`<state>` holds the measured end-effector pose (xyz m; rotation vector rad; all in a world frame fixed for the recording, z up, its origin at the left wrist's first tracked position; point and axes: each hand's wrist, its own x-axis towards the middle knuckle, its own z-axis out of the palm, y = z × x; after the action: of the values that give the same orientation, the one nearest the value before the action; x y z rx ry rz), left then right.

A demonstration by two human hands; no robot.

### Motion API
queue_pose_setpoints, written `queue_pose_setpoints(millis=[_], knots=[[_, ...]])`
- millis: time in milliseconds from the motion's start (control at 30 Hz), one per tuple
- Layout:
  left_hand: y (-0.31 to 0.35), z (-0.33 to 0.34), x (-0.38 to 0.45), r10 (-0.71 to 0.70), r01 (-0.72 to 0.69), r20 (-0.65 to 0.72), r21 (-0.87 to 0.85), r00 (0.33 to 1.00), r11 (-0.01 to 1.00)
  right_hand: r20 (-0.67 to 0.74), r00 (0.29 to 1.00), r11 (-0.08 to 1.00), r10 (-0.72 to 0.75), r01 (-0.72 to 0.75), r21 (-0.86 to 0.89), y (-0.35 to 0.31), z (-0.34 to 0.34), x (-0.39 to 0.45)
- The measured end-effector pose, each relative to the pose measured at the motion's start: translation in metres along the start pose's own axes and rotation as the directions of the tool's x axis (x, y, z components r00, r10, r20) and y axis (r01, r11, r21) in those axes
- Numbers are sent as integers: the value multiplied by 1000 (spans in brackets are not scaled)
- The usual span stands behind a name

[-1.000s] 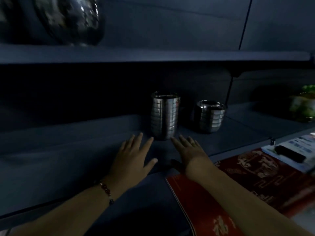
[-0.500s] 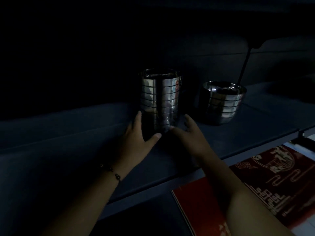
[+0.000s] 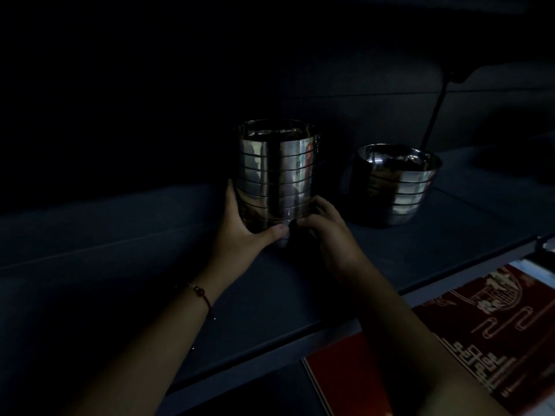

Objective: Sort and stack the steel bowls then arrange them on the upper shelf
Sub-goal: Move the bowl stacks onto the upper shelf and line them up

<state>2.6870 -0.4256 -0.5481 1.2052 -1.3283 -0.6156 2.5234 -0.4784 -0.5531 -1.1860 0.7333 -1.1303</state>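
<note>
A tall stack of several nested steel bowls point(image 3: 277, 172) stands on the dark lower shelf point(image 3: 120, 250), in dim light. My left hand point(image 3: 243, 226) wraps the stack's bottom from the left, thumb across the front. My right hand point(image 3: 324, 229) grips the bottom from the right, fingers curled round it. To the right, apart from it, stands a shorter stack of steel bowls point(image 3: 396, 184). The upper shelf is lost in darkness above.
A slanted shelf bracket point(image 3: 435, 112) rises behind the shorter stack. Below the shelf's front edge, at lower right, lies a red printed cloth or paper point(image 3: 480, 334) with white items beyond it. The wall behind the shelf is dark.
Both hands went from hovering open in front of the tall stack to closing around its base. The view moved closer and lower, so the upper shelf has left the lit area.
</note>
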Motion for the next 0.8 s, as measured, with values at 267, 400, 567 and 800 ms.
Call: queue_pose_setpoints(millis=[267, 400, 567, 800], knots=[[5, -9, -26, 59, -59, -11, -32, 998, 998, -35, 999, 996, 31, -34, -87, -10, 4, -33], [16, -17, -51, 73, -72, 8, -53, 997, 996, 53, 999, 978, -9, 20, -209, -26, 11, -63], [33, -26, -86, 50, -48, 27, -56, 998, 997, 113, 992, 957, -51, 81, -278, -40, 19, -103], [69, -39, -134, 53, -49, 48, -64, 997, 997, 69, 993, 934, -97, 115, -338, -48, 34, -150]])
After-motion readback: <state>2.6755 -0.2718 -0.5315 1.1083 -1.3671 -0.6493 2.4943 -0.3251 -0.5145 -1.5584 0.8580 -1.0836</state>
